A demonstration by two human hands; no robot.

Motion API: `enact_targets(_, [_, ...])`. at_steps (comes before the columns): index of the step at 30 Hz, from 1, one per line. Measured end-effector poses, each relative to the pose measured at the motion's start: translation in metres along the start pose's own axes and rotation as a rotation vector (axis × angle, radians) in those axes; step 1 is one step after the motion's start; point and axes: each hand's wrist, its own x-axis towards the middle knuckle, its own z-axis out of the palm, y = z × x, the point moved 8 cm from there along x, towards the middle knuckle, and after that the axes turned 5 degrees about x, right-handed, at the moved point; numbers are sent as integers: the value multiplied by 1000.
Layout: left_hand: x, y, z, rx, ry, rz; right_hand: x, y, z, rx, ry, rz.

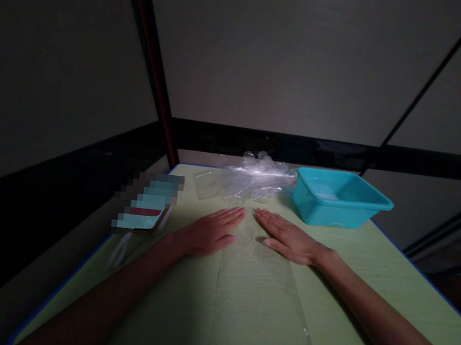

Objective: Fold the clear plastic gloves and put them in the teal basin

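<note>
My left hand (211, 231) lies flat on the green table (406, 301), palm down, fingers stretched out and together. My right hand (289, 238) lies flat beside it in the same way, the fingertips of both almost meeting. Both hands press on a clear plastic sheet (258, 301) that spreads over the table towards me; its edges are faint. Neither hand holds anything.
A pile of crumpled clear plastic bags (254, 178) sits at the far edge. A teal plastic tub (337, 197) stands at the back right. A blurred-out card on a white lanyard (146, 207) lies at the left edge. Dark panels wall the table in.
</note>
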Motion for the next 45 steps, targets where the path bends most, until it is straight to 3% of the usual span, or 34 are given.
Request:
enact_targets(5, [15, 3, -4, -66, 92, 59, 4, -3, 1, 4, -6, -6])
enact_targets(11, [25, -2, 6, -103, 39, -1, 4, 0, 5, 17, -46, 6])
enact_targets(26, [19, -3, 0, -149, 45, -8, -3, -17, -2, 46, -100, -82])
enact_targets(29, [18, -6, -9, -337, 136, -37, -5, -20, -6, 119, -70, -97])
enact_targets(32, [19, -10, -14, -782, 224, -80, -6, -13, -17, 337, 74, -69])
enact_targets(34, [21, -7, -13, -1025, 212, -81, -8, -1, -28, 575, 239, -12])
enact_targets(36, [22, 1, -13, -1221, 161, -46, -8, 8, -31, 829, 314, 36])
enact_targets(40, [19, 27, -14, -1683, -19, 81, -1, -7, -19, 1117, 118, 38])
enact_targets(45, [17, 47, -5, -1834, -228, 114, -2, -28, 3, 997, -94, 65])
